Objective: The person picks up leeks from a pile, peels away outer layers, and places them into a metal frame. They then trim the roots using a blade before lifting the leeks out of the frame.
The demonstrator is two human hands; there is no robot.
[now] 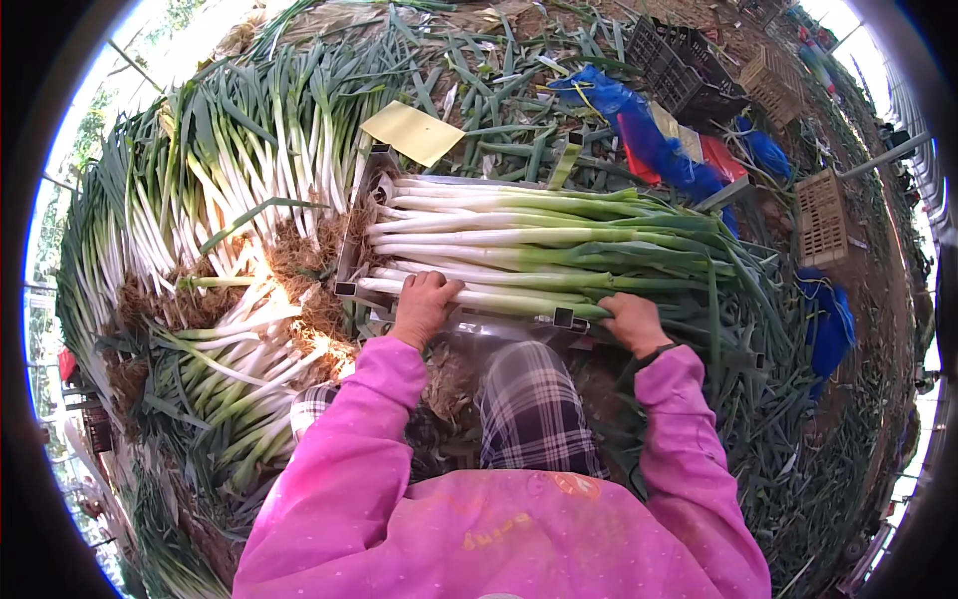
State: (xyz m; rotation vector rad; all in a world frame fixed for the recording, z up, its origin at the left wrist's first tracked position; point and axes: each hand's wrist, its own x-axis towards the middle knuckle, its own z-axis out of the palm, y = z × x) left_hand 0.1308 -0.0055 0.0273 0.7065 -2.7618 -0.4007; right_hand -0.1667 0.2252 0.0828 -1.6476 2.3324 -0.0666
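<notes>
Leeks lie side by side in a metal frame before me, roots to the left and green leaves to the right. My left hand has its fingers curled over the white shank of the nearest leek. Farther right, my right hand grips the same leek where it turns green, close to a square metal post. Both palms are hidden from view. A yellow sheet lies beyond the frame's back left corner.
Piled leeks with rooted ends fill the left side. Cut leaves litter the ground beyond the frame. Black crates, tan crates and blue netting stand or lie to the right.
</notes>
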